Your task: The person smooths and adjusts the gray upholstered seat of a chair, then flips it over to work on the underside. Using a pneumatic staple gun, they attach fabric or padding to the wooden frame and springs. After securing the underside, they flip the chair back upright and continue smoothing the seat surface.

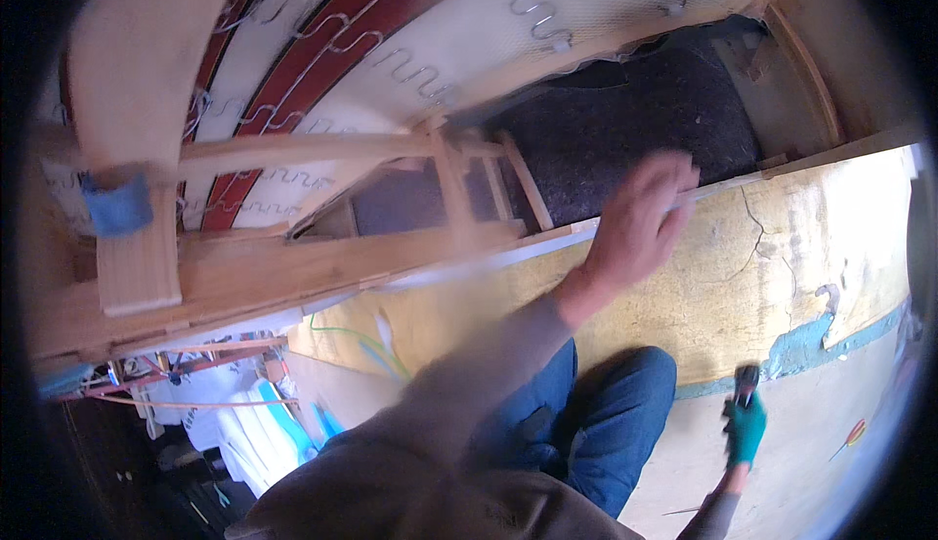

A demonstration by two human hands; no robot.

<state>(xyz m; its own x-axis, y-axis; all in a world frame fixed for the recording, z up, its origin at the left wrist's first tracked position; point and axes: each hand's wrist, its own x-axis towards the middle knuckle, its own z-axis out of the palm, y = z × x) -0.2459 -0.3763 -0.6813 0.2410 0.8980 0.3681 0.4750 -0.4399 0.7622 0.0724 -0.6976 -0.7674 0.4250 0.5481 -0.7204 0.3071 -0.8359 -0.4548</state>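
Observation:
An upturned wooden furniture frame (322, 250) with metal zigzag springs (532, 7) spans the upper part of the head view. My bare left hand (633, 222) is at the frame's near edge, in front of the dark fabric panel (635, 115). Its fingers are curled and blurred; a pale sliver shows between them, too unclear to name. Lower right, my right hand (746, 430) wears a green glove and is closed around a dark hand tool (746, 384) with a blocky head. The tool is held apart from the frame, above the pale floor.
Peeling yellow covering (723, 257) extends below the frame. A red-and-yellow-handled screwdriver (855, 432) lies on the floor at far right. Blue material (119, 205) wraps a wooden slat at left. My jeans-clad knees (625, 403) are in the middle; clutter (234, 413) fills the lower left.

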